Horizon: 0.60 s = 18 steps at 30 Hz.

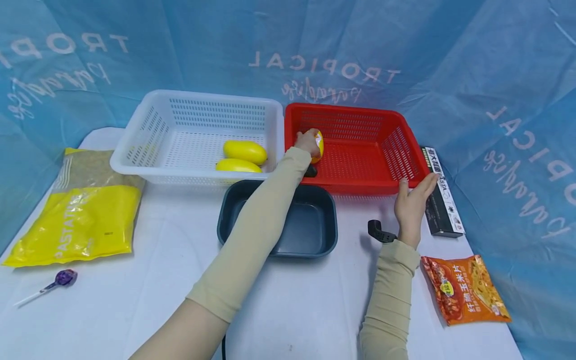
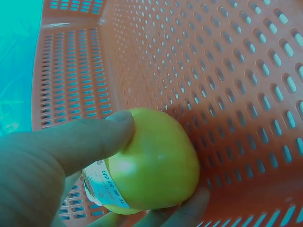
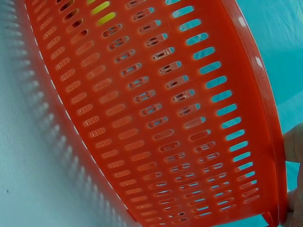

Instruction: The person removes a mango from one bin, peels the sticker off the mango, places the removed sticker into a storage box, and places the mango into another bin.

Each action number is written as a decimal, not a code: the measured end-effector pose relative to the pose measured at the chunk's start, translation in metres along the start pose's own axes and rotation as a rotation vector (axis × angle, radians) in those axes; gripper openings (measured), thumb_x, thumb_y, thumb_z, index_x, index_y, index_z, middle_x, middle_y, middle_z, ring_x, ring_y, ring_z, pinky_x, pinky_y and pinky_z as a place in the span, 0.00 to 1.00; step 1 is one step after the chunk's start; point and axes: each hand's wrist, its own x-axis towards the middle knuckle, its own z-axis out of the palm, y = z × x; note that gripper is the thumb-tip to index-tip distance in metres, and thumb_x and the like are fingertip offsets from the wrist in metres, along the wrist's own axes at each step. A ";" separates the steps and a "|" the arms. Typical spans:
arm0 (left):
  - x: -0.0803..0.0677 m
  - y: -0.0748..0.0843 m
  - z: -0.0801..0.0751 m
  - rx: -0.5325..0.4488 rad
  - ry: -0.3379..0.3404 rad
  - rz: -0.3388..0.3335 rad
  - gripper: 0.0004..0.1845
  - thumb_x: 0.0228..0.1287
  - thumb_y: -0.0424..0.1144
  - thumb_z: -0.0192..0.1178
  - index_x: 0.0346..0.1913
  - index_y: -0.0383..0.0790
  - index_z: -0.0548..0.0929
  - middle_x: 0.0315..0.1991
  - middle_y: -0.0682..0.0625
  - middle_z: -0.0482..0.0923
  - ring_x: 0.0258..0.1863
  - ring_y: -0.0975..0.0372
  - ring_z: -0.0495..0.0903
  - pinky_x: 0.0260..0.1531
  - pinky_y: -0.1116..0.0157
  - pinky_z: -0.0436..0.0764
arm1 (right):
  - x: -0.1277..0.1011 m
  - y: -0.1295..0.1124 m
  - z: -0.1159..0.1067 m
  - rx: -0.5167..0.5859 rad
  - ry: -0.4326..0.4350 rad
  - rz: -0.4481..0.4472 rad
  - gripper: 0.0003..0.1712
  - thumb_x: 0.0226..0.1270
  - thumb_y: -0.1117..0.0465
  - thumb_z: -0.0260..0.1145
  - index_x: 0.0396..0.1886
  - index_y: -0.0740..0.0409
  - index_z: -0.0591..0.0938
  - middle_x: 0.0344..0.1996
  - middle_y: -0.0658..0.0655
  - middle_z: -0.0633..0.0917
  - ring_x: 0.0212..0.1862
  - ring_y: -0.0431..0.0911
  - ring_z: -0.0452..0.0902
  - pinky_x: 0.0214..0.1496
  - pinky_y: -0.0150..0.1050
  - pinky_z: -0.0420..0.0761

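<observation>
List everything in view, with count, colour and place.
white basket: one, white, back left of the table.
yellow fruits: two, yellow, inside the white basket.
red basket: one, red, back right, beside the white one.
yellow fruit: one, labelled, held over the red basket.
tray: one, dark blue, front of the baskets.
pasta bag: one, yellow, left.
lollipop: one, purple, front left.
black box: one, right of the red basket.
snack packet: one, orange, front right.
left hand: grips the yellow fruit.
right hand: open, touching the red basket's corner.
</observation>
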 end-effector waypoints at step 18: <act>-0.008 -0.001 -0.003 0.005 -0.073 0.040 0.41 0.54 0.34 0.69 0.71 0.49 0.63 0.66 0.43 0.62 0.61 0.55 0.65 0.55 0.62 0.78 | 0.000 0.000 0.000 0.011 0.001 -0.012 0.45 0.75 0.45 0.43 0.77 0.48 0.27 0.78 0.51 0.27 0.79 0.53 0.36 0.77 0.49 0.54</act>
